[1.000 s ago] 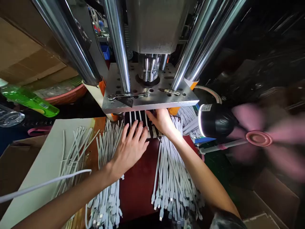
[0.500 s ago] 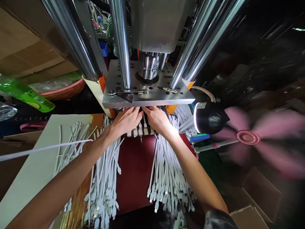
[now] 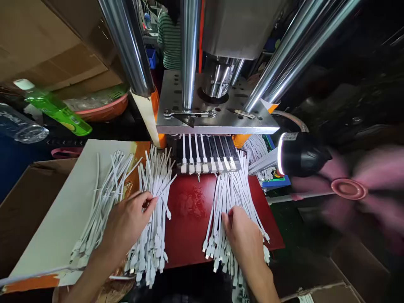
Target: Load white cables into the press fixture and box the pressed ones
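Observation:
My left hand (image 3: 128,221) pinches a thin white cable (image 3: 166,185) between thumb and index finger, above the left bundle of white cables (image 3: 150,235). My right hand (image 3: 244,235) is closed over the right bundle of white cables (image 3: 229,189). Its fingertips touch the cables, but what they pinch, if anything, is hidden. Ahead of both hands is a dark fixture (image 3: 206,153) holding a row of white cables with their plugs toward me. The thick steel plate (image 3: 217,126) of a press stands above it.
A lit lamp (image 3: 299,154) and a spinning pink fan (image 3: 349,189) stand at right. Another cable bundle lies on a white board (image 3: 63,202). Bottles, including a green one (image 3: 59,110), are at far left. A co-worker's striped top (image 3: 169,40) shows behind the press.
Both hands have drawn back from under the press plate to the two cable bundles, uncovering the row of cables in the fixture. The view has shifted left.

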Demonstrator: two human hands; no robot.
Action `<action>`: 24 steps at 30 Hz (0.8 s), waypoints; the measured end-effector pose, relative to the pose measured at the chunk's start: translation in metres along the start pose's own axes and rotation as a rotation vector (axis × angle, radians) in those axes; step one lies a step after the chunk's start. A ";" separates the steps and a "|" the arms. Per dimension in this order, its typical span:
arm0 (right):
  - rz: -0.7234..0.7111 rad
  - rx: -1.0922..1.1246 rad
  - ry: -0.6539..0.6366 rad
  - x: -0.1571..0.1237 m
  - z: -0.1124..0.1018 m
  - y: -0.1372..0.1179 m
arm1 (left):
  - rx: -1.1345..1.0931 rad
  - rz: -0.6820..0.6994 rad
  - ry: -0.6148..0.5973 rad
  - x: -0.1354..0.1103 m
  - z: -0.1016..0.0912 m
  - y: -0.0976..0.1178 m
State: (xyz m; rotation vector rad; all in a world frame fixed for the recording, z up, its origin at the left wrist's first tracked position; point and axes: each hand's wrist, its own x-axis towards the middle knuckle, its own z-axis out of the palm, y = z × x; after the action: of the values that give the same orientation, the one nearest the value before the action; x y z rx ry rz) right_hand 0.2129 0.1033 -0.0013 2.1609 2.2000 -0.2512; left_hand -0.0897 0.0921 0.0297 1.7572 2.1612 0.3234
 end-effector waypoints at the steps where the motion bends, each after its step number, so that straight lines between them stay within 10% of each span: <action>1: 0.008 -0.014 -0.002 0.000 -0.001 -0.002 | -0.085 0.002 0.018 -0.001 -0.004 0.002; 8: 0.048 -0.006 0.024 0.005 -0.009 0.004 | -0.974 -0.054 -0.427 -0.029 -0.006 0.026; 12: -0.041 0.489 0.013 -0.007 -0.028 0.004 | -1.219 -0.105 -0.574 -0.045 0.030 0.059; 19: -0.312 1.028 -0.242 -0.066 -0.031 -0.022 | -1.666 -0.503 -0.362 -0.064 0.068 0.105; 24: -0.327 1.078 -0.348 -0.063 -0.036 -0.020 | -1.573 -0.405 -0.300 -0.082 0.069 0.093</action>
State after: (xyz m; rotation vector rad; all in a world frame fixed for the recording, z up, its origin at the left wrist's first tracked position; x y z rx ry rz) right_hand 0.1971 0.0463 0.0455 1.7418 2.4226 -2.0279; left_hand 0.0368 0.0290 0.0110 0.4048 1.1826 1.1188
